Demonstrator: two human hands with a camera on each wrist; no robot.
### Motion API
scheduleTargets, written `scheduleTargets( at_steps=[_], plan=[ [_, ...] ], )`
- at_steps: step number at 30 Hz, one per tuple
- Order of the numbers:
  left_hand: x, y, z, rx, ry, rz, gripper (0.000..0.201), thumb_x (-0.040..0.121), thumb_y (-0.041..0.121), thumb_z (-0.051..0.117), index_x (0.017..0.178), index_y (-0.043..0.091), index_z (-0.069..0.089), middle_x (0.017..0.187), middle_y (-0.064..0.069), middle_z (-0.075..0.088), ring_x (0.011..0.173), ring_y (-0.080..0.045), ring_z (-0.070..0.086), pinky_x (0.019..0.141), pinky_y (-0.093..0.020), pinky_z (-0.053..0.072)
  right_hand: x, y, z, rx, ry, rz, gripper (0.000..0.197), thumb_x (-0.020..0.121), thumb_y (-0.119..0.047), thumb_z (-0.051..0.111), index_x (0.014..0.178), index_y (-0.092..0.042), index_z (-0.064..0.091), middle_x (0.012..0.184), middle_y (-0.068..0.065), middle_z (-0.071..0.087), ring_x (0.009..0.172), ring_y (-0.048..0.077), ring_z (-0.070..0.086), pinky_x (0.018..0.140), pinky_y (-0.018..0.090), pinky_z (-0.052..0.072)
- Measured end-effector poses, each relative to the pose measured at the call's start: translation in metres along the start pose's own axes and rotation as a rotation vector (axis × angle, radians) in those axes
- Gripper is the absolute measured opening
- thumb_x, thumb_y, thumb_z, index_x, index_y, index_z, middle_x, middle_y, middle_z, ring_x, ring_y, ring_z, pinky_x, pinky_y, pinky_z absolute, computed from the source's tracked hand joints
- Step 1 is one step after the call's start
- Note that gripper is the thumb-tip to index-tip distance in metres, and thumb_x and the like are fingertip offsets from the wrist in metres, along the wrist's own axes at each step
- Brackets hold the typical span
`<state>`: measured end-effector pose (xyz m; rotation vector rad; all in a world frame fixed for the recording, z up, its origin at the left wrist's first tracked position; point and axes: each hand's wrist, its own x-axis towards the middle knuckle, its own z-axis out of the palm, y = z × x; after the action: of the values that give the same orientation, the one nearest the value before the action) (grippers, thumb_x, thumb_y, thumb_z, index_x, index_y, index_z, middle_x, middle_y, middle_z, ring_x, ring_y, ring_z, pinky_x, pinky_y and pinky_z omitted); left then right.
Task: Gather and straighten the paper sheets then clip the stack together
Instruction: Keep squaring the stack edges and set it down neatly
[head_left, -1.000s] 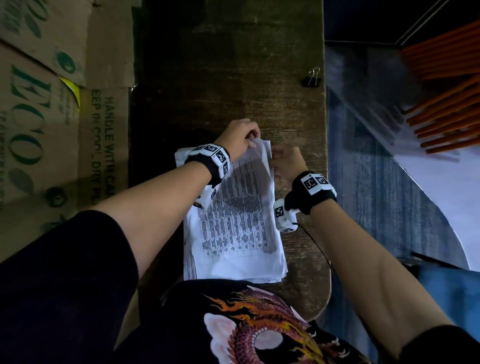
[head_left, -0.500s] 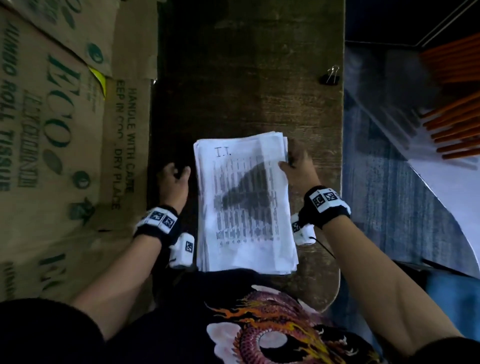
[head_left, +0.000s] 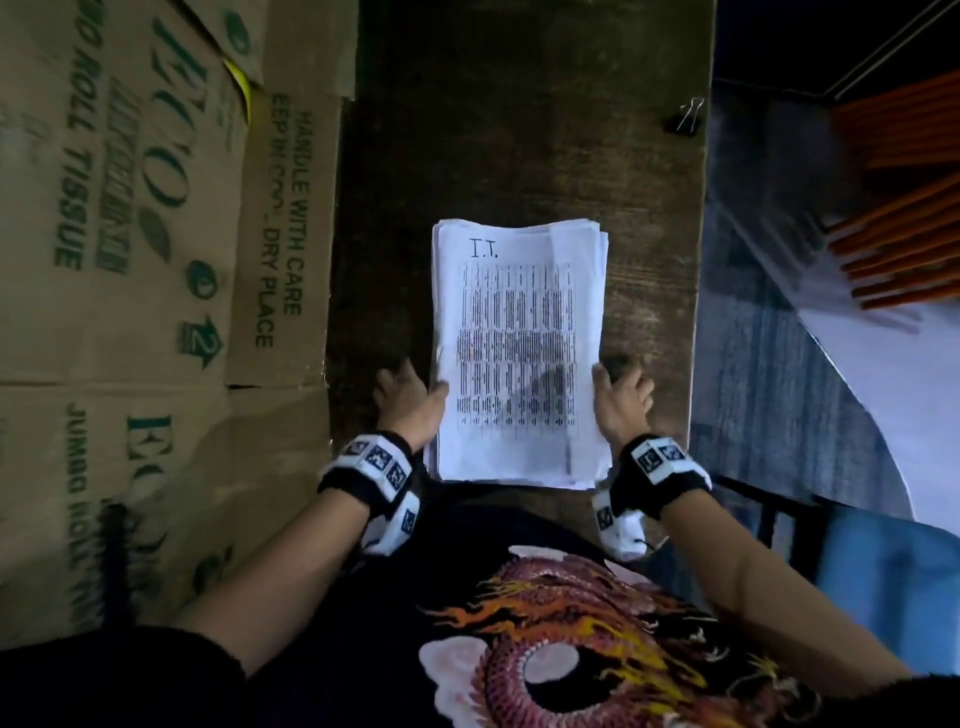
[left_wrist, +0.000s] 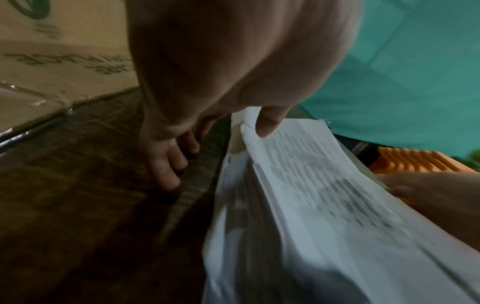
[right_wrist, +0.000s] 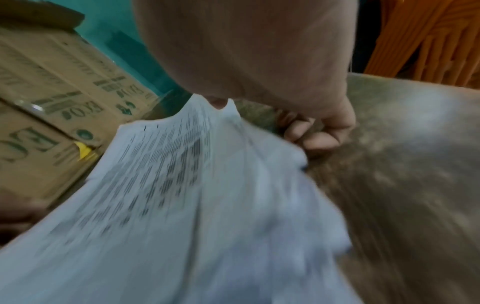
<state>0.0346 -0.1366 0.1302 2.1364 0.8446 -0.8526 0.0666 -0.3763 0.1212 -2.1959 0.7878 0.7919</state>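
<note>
Head view is showing 2 hands gripping 1 paper stack (head_left: 519, 353) at its near end: the left hand (head_left: 410, 402) is pinching the 9 o'clock edge, thumb on top, and the right hand (head_left: 621, 402) is pinching the 3 o'clock edge the same way. This stack is lying lengthwise on 1 dark wooden table (head_left: 519, 130). At 1 o'clock, 1 black binder clip (head_left: 688, 122) is sitting well apart by the table's edge. Cardboard boxes (head_left: 156, 260) are standing at 9 o'clock.
</note>
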Motion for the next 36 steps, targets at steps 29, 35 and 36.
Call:
scheduleTargets(
  at_steps=[29, 35, 36],
  plan=[
    [0.03, 0.071, -0.035, -0.519, -0.053, 0.346, 0.034, 0.081, 0.0, 0.065, 0.114, 0.003, 0.062, 0.114, -0.015, 0.067, 0.103, -0.029, 0.065, 0.098, -0.046, 0.05, -0.006, -0.077, -0.052, 0.193, -0.069, -0.345, 0.021, 0.079, -0.006, 0.074, 0.094, -0.005, 0.058, 0.09, 0.012, 0.07, 0.08, 0.025, 0.067, 0.072, 0.035, 0.057],
    [-0.033, 0.109, -0.082, -0.709, 0.393, 0.724, 0.021, 0.082, 0.011, 0.071, 0.102, 0.005, 0.067, 0.097, 0.0, 0.069, 0.085, -0.005, 0.065, 0.076, -0.021, 0.052, -0.046, -0.113, -0.1, 0.635, 0.157, -0.7, 0.015, 0.077, -0.001, 0.074, 0.089, 0.005, 0.066, 0.085, 0.009, 0.071, 0.072, 0.009, 0.066, 0.068, 0.029, 0.058],
    [-0.039, 0.111, -0.086, -0.72, 0.419, 0.754, 0.022, 0.082, 0.01, 0.071, 0.102, 0.001, 0.066, 0.098, 0.0, 0.068, 0.084, 0.0, 0.064, 0.075, -0.016, 0.051, -0.048, -0.116, -0.104, 0.661, 0.173, -0.723, 0.016, 0.076, 0.0, 0.075, 0.086, 0.009, 0.066, 0.082, 0.009, 0.07, 0.069, 0.005, 0.064, 0.066, 0.028, 0.057]
  ],
)
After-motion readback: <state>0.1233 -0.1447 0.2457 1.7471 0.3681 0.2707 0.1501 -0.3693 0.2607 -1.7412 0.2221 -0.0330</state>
